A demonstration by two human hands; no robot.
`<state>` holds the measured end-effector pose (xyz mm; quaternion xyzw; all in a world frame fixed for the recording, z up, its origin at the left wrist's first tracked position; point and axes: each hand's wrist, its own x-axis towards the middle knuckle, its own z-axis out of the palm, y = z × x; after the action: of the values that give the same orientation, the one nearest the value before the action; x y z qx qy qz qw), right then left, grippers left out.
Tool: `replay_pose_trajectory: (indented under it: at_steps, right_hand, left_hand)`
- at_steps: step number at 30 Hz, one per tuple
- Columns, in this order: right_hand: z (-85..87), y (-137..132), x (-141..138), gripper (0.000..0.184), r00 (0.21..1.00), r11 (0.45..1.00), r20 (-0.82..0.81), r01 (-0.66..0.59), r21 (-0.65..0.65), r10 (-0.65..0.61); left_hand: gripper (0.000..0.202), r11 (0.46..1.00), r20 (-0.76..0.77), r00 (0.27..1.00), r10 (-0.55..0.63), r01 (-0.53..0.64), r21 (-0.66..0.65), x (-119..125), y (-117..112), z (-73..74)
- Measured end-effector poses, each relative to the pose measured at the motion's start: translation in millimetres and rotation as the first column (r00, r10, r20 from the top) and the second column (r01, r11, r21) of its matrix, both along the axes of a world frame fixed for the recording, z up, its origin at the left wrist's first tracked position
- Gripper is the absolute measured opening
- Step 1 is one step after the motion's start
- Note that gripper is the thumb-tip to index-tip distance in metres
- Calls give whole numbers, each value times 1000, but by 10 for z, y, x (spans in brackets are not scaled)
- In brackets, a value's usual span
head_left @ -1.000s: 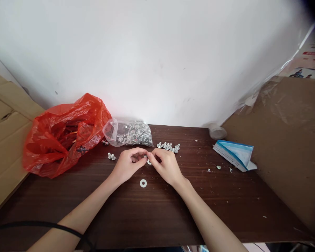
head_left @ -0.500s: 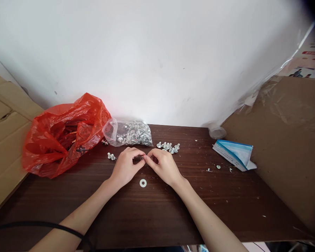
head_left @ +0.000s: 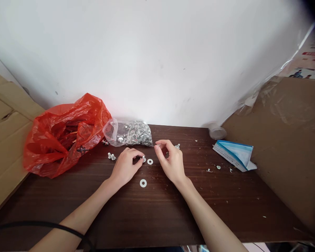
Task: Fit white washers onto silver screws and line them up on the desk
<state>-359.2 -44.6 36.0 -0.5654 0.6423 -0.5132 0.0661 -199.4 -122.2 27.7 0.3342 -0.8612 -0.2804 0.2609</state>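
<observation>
Pinching one screw (head_left: 143, 159), left hand (head_left: 124, 167); two washers (head_left: 143, 183) nearby on table (head_left: 157, 210).

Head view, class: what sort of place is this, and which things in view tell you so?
Probably a makeshift home or small-workshop bench for sorting hardware: a dark wooden table against a bare wall, a clear bag of screws, loose washers and cardboard sheets at the sides.

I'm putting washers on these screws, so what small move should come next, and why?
Probably bring the right hand down onto the washer beside the left hand: its fingers pinch a small screw, the washer lies loose nearby, and the right hand looks empty.
</observation>
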Motion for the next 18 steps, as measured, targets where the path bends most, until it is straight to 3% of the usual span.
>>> replay_pose_trajectory:
  at_steps: [13, 18]
  right_hand:
    - [-28, -35, -55, 16, 996, 997, 41, 83, 3, -83]
    - [-38, -47, -41, 17, 997, 998, -52, -51, 23, 52]
  left_hand:
    - [18, 1000, 16, 1000, 14, -13, -11, 6, -18, -47]
    - [19, 1000, 20, 1000, 18, -18, -25, 7, -27, -63]
